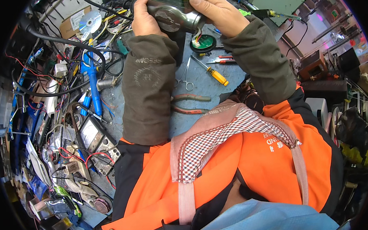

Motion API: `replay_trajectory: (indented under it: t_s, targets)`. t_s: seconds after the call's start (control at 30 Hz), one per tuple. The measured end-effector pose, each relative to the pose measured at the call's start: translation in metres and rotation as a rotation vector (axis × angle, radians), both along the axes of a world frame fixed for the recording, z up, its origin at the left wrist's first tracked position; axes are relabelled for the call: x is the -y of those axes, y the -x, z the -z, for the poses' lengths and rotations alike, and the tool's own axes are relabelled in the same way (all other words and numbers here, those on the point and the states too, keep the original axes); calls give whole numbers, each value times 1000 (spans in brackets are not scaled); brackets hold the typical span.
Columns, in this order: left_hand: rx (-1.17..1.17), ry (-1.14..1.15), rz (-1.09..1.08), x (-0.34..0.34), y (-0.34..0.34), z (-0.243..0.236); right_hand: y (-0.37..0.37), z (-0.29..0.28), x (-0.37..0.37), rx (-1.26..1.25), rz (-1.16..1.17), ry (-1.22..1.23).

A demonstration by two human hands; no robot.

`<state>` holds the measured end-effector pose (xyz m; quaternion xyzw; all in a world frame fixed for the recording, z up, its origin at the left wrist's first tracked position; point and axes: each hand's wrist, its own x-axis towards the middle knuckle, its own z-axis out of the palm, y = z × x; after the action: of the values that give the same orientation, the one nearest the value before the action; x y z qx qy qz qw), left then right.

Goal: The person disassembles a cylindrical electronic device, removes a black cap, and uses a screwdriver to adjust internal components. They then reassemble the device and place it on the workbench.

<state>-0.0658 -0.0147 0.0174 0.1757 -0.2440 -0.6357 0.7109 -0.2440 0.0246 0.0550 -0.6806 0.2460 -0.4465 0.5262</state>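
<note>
View: your head, left fisheye | Facing: down — past your orange jacket [216, 167], onto the workbench [203, 88] | Range: close
</note>
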Motion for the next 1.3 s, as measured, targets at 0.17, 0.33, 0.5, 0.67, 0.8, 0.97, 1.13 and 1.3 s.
replay_trajectory:
  t_s: [0.17, 0.33, 0.5, 0.67, 0.8, 0.97, 1.13, 1.3]
  targets:
    - [3, 54, -5, 13, -8, 10, -1, 8, 0, 140, -31, -100]
    - [33, 32, 11, 20, -16, 13, 3, 19, -5, 41, 188, -102]
    - [9, 35, 2, 11, -10, 8, 13, 28, -18, -28, 166, -189]
    - [-36, 42, 22, 10, -10, 7, 26, 47, -32, 65, 191, -272]
    - [-17, 37, 6, 1, -6, 2, 35, 60, -44, 103, 197, -313]
    - [150, 61, -137, -23, 19, -12, 47, 60, -51, 194, 259, -220]
    - [349, 409, -148, -43, 15, -27, 46, 45, -55, 174, 217, -126]
    - [508, 452, -215, -48, 16, -26, 42, 50, -57, 173, 149, -131]
